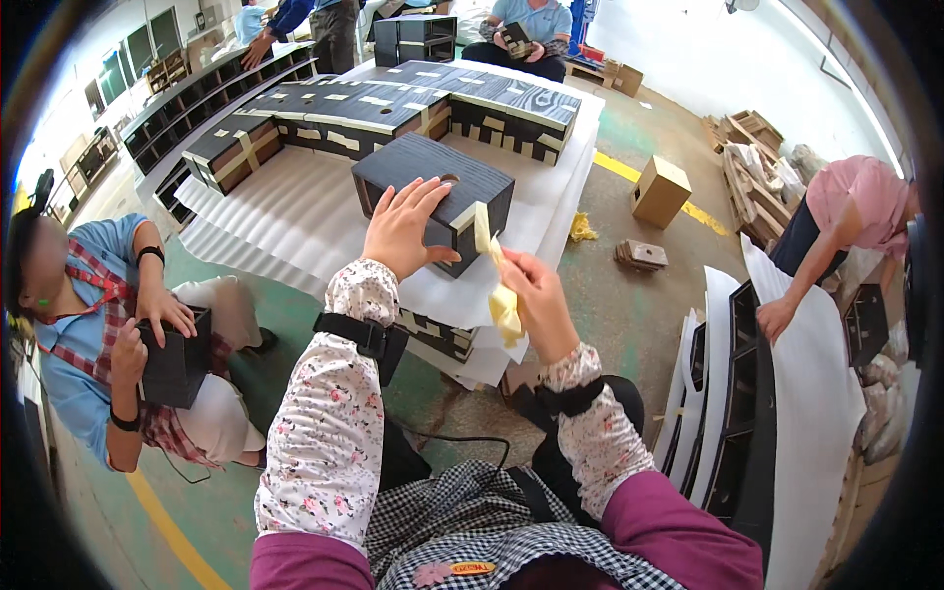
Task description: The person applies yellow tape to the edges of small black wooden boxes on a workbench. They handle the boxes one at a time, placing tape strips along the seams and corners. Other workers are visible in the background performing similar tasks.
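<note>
A dark wood-grain box (438,162) with a round hole in its top stands on white foam sheeting (300,221) in front of me. My left hand (403,231) rests on its top with the fingers spread, the thumb down at the near face. A pale yellow strip of tape (505,313) hangs twisted beside the box's near right corner. The fingers of my right hand (538,300) are closed on this strip. Its upper end reaches the box corner; whether it still sticks there I cannot tell.
Behind the box runs a long row of taped dark boxes (472,87). At left, a seated co-worker (88,305) holds a dark box (185,364). At right, another person (854,216) grips white sheeting (811,423). A light brown box (661,192) and wooden pieces (640,256) lie on the floor.
</note>
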Demonstrator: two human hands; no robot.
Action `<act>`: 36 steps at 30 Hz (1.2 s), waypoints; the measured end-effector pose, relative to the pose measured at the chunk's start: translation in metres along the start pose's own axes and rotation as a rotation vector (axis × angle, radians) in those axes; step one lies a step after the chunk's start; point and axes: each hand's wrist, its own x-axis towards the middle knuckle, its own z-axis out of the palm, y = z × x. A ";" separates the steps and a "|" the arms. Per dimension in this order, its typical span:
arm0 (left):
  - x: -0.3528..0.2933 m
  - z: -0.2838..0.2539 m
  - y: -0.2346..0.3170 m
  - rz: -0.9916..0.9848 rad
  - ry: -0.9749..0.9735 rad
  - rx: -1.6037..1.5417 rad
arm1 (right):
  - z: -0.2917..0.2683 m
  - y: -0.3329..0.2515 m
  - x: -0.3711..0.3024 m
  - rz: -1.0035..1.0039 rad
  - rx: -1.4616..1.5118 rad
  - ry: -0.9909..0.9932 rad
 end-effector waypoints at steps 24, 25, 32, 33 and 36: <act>-0.010 0.005 0.014 -0.003 -0.136 -0.514 | -0.062 0.002 -0.123 -0.063 -0.382 -0.049; -0.025 -0.005 0.038 0.023 -0.212 -0.728 | -0.064 0.002 -0.124 -0.064 -0.423 -0.009; -0.126 0.033 0.085 -0.212 -0.499 -1.564 | -0.003 0.006 -0.082 -0.014 -0.107 -0.185; -0.128 0.033 0.074 -0.241 -0.497 -1.577 | 0.000 0.009 -0.072 -0.108 -0.194 -0.283; -0.134 0.019 0.051 -0.381 -0.370 -1.633 | 0.005 -0.046 -0.033 -0.158 -0.612 -0.500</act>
